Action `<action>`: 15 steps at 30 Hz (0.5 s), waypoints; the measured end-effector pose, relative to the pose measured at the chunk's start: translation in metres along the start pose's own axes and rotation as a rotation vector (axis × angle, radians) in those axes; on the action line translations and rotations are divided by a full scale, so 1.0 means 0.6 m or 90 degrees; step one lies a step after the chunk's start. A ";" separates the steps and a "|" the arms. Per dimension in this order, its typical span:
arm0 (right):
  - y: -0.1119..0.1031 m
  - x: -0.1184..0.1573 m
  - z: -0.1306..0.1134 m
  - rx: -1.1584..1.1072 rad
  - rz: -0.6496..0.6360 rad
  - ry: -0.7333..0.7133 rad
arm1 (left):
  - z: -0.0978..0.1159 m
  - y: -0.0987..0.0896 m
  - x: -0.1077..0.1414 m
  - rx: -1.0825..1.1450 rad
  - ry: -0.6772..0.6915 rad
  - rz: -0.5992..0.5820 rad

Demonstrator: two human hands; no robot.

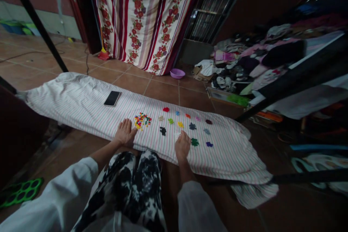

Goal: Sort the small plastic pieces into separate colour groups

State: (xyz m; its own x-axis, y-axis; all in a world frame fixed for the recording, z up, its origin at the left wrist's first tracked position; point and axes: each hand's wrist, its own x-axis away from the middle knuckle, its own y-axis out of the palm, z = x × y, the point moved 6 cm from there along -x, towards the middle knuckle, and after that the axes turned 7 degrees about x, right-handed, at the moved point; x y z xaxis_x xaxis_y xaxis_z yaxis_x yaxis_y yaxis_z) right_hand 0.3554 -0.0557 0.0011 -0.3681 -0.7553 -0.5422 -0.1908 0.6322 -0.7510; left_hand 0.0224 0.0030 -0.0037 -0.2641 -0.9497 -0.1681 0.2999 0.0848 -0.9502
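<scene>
My left hand [125,134] lies flat on the striped cloth [89,112], fingers stretched out, just left of a mixed pile of small coloured pieces [141,120]. With its fingers curled together, my right hand [183,145] is over a small white pile [177,136]; anything in the fingertips is too small to make out. Around it lie little single-colour piles: dark green [194,142] to its right, yellow [180,124] beyond it, black [162,131] to the left. Further out are red [166,109], lime green [170,120], grey [192,126] and purple [209,144] ones, among several others.
A dark-screened phone [112,98] rests on the cloth at the left. Beyond the cloth-covered surface, a purple bowl [177,74] sits on the tiled floor before a flowered curtain [146,18]. Heaped clothes [252,58] fill the right side. Dark poles [40,25] slant upward.
</scene>
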 end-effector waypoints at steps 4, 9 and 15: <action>0.001 -0.001 -0.006 0.005 -0.014 0.014 | 0.019 0.007 0.018 -0.036 -0.095 -0.046; 0.003 -0.001 -0.007 0.013 -0.018 0.022 | 0.037 0.007 0.005 -0.063 -0.097 -0.042; 0.001 0.000 -0.006 0.018 -0.006 0.004 | 0.039 0.016 -0.021 -0.057 -0.068 0.015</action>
State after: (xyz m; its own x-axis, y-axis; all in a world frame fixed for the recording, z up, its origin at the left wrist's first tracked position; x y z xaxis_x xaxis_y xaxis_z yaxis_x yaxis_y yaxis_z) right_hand 0.3523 -0.0544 0.0018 -0.3721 -0.7599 -0.5329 -0.1680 0.6199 -0.7665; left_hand 0.0499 0.0086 -0.0049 -0.1566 -0.9735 -0.1666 0.2200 0.1301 -0.9668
